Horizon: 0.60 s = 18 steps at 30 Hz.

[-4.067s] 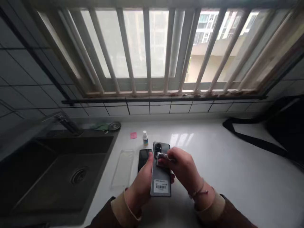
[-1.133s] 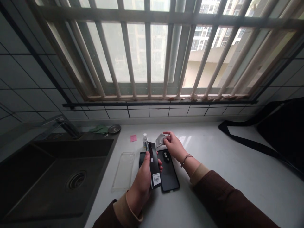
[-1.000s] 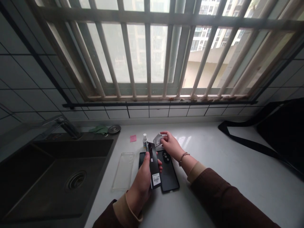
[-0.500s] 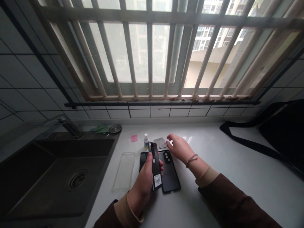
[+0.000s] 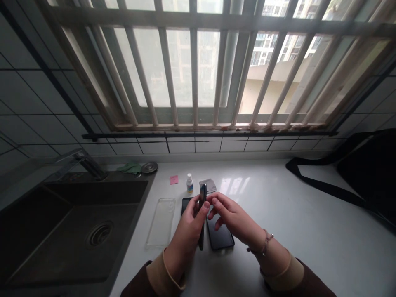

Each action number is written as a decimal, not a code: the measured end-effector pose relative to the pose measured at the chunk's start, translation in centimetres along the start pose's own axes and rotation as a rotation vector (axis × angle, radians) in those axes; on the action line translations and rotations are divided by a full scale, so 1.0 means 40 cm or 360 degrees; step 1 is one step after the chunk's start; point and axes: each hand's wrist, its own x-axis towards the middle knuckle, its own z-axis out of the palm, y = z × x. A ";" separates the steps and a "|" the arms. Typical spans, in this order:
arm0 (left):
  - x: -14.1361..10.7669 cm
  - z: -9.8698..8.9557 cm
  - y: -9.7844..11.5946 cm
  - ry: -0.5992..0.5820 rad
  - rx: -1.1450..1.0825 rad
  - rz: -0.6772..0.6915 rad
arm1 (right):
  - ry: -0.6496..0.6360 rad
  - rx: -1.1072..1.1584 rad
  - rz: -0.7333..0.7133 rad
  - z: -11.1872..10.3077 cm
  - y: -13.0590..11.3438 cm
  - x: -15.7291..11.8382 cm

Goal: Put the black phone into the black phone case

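Observation:
My left hand (image 5: 187, 225) is closed around a dark smartphone (image 5: 203, 194), which stands on edge so that its narrow side faces me. My right hand (image 5: 227, 212) is beside it, fingers curved and apart, the fingertips close to the phone's right side; whether they touch it I cannot tell. Beneath my right hand a black phone case (image 5: 222, 240) lies on the counter, partly covered. Another dark, flat device (image 5: 185, 203) lies mostly hidden behind my left hand. To the left is a clear phone case (image 5: 161, 222).
A small white-capped bottle (image 5: 189, 184), a grey square packet or cloth (image 5: 209, 185) and a pink note (image 5: 173, 180) are behind the phone. The sink (image 5: 93, 214) with its faucet (image 5: 88, 163) is at left. A black bag with a strap (image 5: 321, 183) sits at right.
My right hand has come down and left, from near the grey packet to the phone. The phone has turned from showing its labelled back to showing its edge.

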 end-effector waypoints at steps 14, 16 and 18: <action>0.018 0.004 -0.025 -0.0053 -0.0205 0.0088 | 0.0079 0.0367 0.0169 0.009 0.057 -0.011; 0.014 0.010 -0.015 -0.0098 -0.0249 0.0082 | 0.0091 0.0478 0.0259 0.016 0.052 -0.016; 0.008 0.014 -0.005 -0.0156 -0.0319 0.0074 | 0.0064 0.0581 0.0353 0.023 0.044 -0.022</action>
